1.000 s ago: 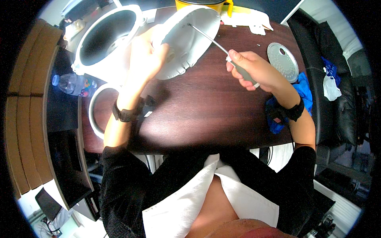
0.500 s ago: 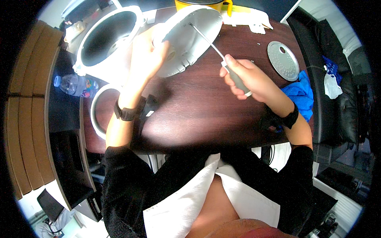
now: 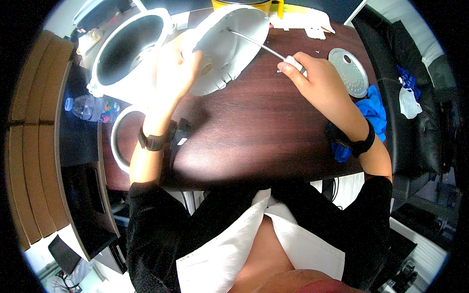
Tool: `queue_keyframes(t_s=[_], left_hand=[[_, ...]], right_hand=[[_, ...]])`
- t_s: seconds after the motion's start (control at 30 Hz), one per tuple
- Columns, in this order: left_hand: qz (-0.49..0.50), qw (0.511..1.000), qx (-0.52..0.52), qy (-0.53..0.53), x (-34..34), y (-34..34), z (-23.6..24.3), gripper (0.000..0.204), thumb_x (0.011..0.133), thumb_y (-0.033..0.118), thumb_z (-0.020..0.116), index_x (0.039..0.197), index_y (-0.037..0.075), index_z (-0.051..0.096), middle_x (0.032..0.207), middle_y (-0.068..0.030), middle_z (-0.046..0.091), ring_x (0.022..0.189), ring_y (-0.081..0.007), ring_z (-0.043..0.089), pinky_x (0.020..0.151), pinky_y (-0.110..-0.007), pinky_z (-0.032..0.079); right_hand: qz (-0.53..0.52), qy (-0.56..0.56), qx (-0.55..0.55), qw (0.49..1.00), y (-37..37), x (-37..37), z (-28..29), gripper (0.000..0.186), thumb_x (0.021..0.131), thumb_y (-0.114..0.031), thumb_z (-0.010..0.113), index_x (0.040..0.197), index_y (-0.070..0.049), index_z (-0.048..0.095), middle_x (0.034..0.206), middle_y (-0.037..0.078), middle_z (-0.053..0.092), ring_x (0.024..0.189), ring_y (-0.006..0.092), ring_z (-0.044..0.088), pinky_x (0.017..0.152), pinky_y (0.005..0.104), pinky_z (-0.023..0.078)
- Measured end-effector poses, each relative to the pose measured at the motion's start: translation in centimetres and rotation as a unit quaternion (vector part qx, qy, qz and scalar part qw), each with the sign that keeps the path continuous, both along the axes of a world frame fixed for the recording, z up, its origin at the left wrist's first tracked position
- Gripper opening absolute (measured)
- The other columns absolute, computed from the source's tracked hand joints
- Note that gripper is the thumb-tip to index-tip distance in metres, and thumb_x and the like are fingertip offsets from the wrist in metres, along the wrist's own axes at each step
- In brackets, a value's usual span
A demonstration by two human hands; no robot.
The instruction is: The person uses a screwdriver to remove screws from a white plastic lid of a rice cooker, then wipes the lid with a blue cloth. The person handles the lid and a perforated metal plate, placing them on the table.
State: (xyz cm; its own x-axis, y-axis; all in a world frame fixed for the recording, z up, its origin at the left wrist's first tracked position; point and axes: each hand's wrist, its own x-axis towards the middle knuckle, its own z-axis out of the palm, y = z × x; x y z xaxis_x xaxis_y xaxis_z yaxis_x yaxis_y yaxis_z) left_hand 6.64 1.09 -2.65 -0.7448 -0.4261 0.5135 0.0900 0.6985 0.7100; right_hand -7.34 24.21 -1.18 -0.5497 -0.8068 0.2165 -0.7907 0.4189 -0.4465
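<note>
My left hand (image 3: 175, 73) grips the edge of a white, bowl-shaped plastic cover (image 3: 234, 51), which is tilted so that its hollow inside faces right. A screwdriver (image 3: 261, 46) with a long metal shaft is held in my right hand (image 3: 317, 80), the fingers wrapped round its grey and white handle. Its tip meets the inside of the cover near the top. Left of my left hand stands a white rice cooker body (image 3: 105, 88) with a dark round interior. A pale ring (image 3: 115, 141) lies on the table beside my left wrist.
A perforated metal disc (image 3: 352, 78) and a blue cloth (image 3: 373, 110) lie at the right of the brown table (image 3: 264, 132). A plastic bottle (image 3: 90, 108) lies at the left. At the back are a yellow container (image 3: 271, 6) and white sheets (image 3: 305, 20).
My right hand has moved right and slightly up, turning over the screwdriver handle. The shaft now lies flatter. The cover has shifted slightly left with my left hand.
</note>
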Motion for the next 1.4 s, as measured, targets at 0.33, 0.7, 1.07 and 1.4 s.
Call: queue_keyframes(t_s=[0.33, 0.7, 1.07, 1.4], left_hand=[[-0.014, 1.000, -0.001, -0.026, 0.1, 0.0, 0.1, 0.029, 0.073, 0.007, 0.051, 0.099, -0.002, 0.062, 0.076, -0.0138, 0.063, 0.068, -0.0182, 0.059, 0.068, -0.031, 0.047], [-0.041, 0.998, -0.006, -0.051, 0.3, -1.2, 0.1, 0.034, 0.076, 0.008, 0.051, 0.108, -0.001, 0.060, 0.086, -0.0137, 0.064, 0.080, -0.0173, 0.060, 0.075, -0.030, 0.047], [-0.114, 0.992, 0.044, -0.026, 0.3, -1.4, -0.5, 0.037, 0.073, 0.002, 0.050, 0.108, -0.002, 0.058, 0.088, -0.0082, 0.063, 0.080, -0.0133, 0.055, 0.075, -0.027, 0.045], [-0.115, 0.993, 0.014, 0.007, 0.2, -1.2, -0.7, 0.036, 0.072, 0.002, 0.050, 0.106, -0.001, 0.059, 0.086, -0.0097, 0.064, 0.079, -0.0144, 0.057, 0.075, -0.028, 0.046]], right_hand=[[-0.006, 0.046, -0.020, 0.999, 0.2, -0.1, -0.3, 0.043, 0.088, -0.044, 0.056, 0.075, -0.003, 0.057, 0.063, 0.019, 0.059, 0.062, 0.0391, 0.059, 0.055, 0.0472, 0.046], [-0.011, 0.059, -0.011, 0.998, 0.6, 0.2, -0.5, 0.043, 0.089, -0.043, 0.055, 0.073, -0.003, 0.056, 0.062, 0.019, 0.059, 0.060, 0.0384, 0.060, 0.055, 0.0471, 0.046], [-0.014, 0.086, 0.033, 0.996, 0.7, 1.6, -0.3, 0.044, 0.091, -0.040, 0.052, 0.074, 0.000, 0.054, 0.063, 0.021, 0.059, 0.062, 0.0401, 0.061, 0.057, 0.0488, 0.049], [0.044, -0.302, -0.032, 0.952, 0.6, 1.8, -2.5, 0.046, 0.095, -0.042, 0.046, 0.078, 0.001, 0.053, 0.061, 0.016, 0.054, 0.047, 0.0288, 0.053, 0.046, 0.0382, 0.044]])
